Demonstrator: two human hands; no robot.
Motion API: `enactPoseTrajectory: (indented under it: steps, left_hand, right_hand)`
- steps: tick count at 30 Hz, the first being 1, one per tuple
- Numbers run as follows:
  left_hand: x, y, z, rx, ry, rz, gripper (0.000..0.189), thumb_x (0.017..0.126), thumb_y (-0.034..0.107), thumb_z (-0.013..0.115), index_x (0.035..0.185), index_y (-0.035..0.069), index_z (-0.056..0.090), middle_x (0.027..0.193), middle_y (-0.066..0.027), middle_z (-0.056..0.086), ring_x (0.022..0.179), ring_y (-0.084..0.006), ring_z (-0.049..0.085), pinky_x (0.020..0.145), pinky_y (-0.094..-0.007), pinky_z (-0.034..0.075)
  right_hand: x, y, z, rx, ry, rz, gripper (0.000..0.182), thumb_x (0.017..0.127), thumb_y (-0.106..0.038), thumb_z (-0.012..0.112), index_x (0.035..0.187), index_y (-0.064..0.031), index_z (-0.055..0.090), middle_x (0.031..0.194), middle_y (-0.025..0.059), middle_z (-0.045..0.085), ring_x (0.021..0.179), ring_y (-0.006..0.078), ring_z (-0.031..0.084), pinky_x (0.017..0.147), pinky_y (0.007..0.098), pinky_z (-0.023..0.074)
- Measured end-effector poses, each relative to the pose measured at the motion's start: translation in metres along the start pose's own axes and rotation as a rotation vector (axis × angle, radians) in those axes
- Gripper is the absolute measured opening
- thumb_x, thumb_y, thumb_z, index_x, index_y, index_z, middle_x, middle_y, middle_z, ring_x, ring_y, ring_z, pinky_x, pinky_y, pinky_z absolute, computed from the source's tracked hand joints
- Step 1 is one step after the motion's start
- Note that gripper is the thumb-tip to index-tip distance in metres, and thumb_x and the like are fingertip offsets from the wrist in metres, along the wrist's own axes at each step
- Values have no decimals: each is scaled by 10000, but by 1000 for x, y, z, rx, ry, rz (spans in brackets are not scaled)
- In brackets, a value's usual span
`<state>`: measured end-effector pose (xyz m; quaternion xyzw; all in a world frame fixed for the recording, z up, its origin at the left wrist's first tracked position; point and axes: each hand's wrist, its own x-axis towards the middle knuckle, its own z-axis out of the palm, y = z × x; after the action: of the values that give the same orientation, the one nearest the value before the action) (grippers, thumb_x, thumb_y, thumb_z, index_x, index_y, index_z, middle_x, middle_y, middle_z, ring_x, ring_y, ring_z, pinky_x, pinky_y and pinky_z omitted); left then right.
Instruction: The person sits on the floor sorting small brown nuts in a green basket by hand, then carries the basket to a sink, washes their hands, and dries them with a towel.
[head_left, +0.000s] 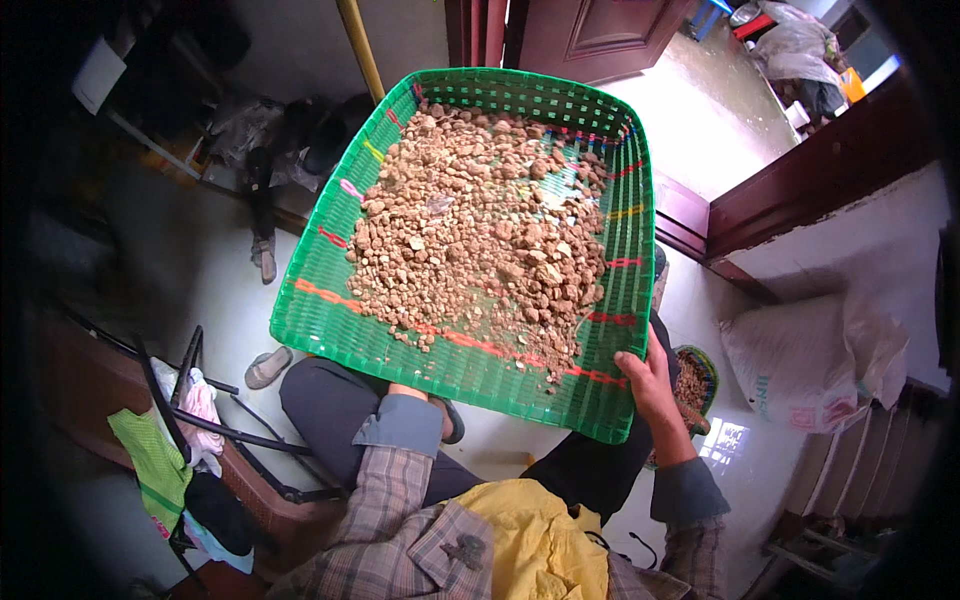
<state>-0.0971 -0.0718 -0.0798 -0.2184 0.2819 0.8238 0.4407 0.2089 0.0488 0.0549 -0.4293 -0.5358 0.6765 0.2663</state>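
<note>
A green woven plastic tray basket (450, 382) with red, yellow and pink strands is held above my lap. Brown clods and crumbly lumps (427, 247) lie across its base, with a few pale flakes and a small clear scrap among them. My right hand (651, 379) grips the basket's right side near the lower right corner, thumb on the rim. Only a sliver of my left hand (408, 391) shows at the near edge; its fingers are hidden beneath the basket.
A smaller basket of similar lumps (691, 382) stands on the floor to the right, near a white woven sack (795, 367). Clothes hang on a black metal frame (240, 435) at the left. A slipper (268, 367) lies near my knee. An open door (600, 34) stands ahead.
</note>
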Motion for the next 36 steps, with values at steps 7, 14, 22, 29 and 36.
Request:
enactPoseTrajectory:
  steps: [7,14,22,29,36]
  left_hand:
    - [-25,22,-18,-12,-4,56,528,961,451,356,1294,84,537,1310,-124,551,1184,-332,511,1039,-527,371]
    - [-44,47,-29,-13,20,105,535,960,460,349,1288,86,547,1299,-123,562,1180,-334,513,1039,-533,368]
    - [-74,67,-35,161,-71,88,504,960,396,401,1313,52,509,1324,-137,542,1209,-320,496,1057,-500,364]
    - [-41,78,-72,374,31,147,496,965,379,424,1320,40,494,1324,-139,540,1227,-330,485,1069,-493,357]
    - [-123,36,-10,297,257,78,586,957,386,469,1398,14,368,1414,-168,444,1278,-335,459,1097,-460,341]
  right_hand:
    - [8,3,2,-9,-11,-77,533,811,-41,519,1340,-16,453,1176,63,588,1052,150,562,946,294,438]
    - [3,8,5,55,-7,-109,501,884,-18,504,1378,-41,420,1190,61,570,1050,174,569,874,319,508]
    - [-24,29,-11,-104,133,-240,420,952,-176,561,1336,-26,481,1139,95,601,1034,157,585,804,285,509]
    - [-116,146,-159,479,672,362,212,934,-234,567,947,-24,596,801,70,637,647,182,629,584,278,515]
    - [-92,244,-227,1122,888,140,176,955,-151,476,1048,-13,531,950,112,609,913,267,608,843,372,507]
